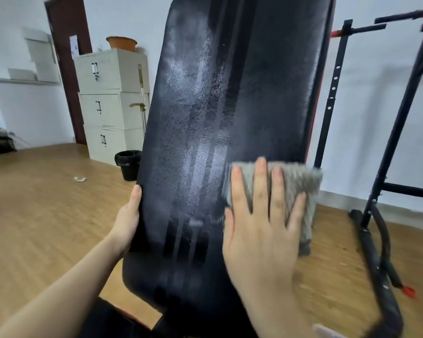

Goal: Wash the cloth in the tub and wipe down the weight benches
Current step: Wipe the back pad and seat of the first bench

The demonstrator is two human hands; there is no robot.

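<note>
Pressing cloth (300, 181) on bench (230, 93), right hand (261, 230) flat; left hand (127, 220) grips edge; bin (128, 165) bagged.

A small gym room — padded weight bench (230, 106); steel rack (386, 152); filing cabinets (110, 103) by wall.

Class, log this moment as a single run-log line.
stage: wiping bench backrest | right hand: flat, pressing grey cloth to backrest | left hand: grips backrest's left edge

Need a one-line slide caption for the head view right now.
Right hand presses a grey cloth flat against the black bench pad while the left hand grips its edge.
</note>
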